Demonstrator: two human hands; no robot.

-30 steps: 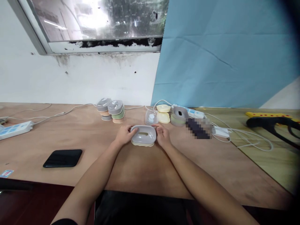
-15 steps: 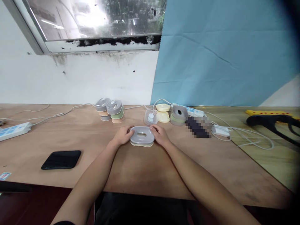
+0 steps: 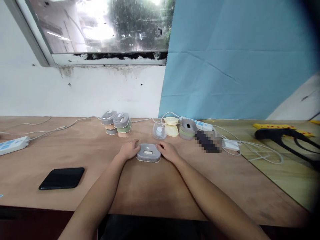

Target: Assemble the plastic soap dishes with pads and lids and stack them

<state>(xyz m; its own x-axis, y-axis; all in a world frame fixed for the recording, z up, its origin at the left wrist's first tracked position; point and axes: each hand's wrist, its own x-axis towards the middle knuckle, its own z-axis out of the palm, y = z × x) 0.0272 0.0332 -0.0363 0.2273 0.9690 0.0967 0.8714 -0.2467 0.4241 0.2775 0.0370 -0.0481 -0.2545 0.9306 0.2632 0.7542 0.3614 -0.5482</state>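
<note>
A grey oblong container [image 3: 148, 153] with an oval slot in its top lies on the brown table in front of me. A pale piece shows through the slot, and a thin light rim edges the bottom. My left hand [image 3: 129, 150] is curled against its left side, thumb at the edge. At the opposite end, my right hand [image 3: 168, 152] holds the right side with bent fingers; the far fingertips of both hands are partly hidden. Beyond them stand a clear grey box [image 3: 159, 130] and an opened cream container [image 3: 171, 130].
Two stacks of grey-lidded containers [image 3: 122, 121] stand at the back left. A grey and green container [image 3: 187, 128], cables and a white adapter [image 3: 230, 144] are at the back right. A black phone [image 3: 62, 178] lies at left, near a power strip [image 3: 14, 145].
The grey top sits lower over the cream layer, which barely shows now. The slot now looks filled with something pale. Both hands stay at the sides, and my view has tilted up slightly.
</note>
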